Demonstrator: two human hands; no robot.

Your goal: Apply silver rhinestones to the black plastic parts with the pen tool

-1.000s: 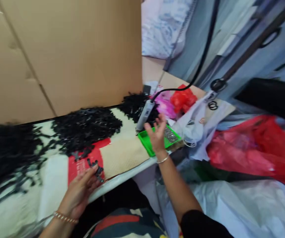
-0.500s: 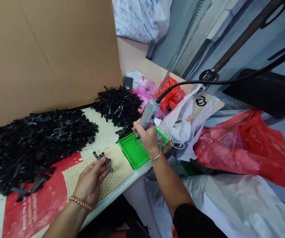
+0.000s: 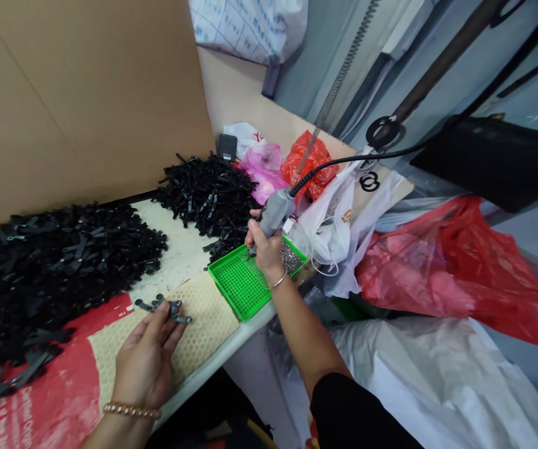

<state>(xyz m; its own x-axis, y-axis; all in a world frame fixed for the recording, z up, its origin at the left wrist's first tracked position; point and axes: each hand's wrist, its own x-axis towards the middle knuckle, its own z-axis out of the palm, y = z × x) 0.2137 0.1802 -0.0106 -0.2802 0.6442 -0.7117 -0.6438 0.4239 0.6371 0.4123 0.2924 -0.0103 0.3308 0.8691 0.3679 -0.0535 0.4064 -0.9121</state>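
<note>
My left hand [image 3: 149, 346] pinches a small black plastic part with several round-ended arms [image 3: 174, 309], held over a cream honeycomb-textured mat [image 3: 203, 333]. In my right hand [image 3: 266, 249] is a grey electric screwdriver [image 3: 275, 212], tilted with its tip pointing down at a green perforated tray [image 3: 245, 305]. Small silvery screws [image 3: 291, 259] fill the far right end of that tray. The screwdriver's tip is partly hidden by my fingers, so I cannot tell whether it touches a screw.
Two heaps of black plastic parts [image 3: 63, 255] lie along a cardboard wall [image 3: 91, 93]. Red [image 3: 310, 165] and pink bags [image 3: 264, 168] sit behind the tray, white bags [image 3: 329, 243] beside it. A black cable [image 3: 371, 157] and a coiled spring [image 3: 338, 87] hang above.
The whole view has shifted, so most things appear further left. My left hand has drawn slightly away from the tray with the black part; my right hand stays over the tray with the screwdriver.
</note>
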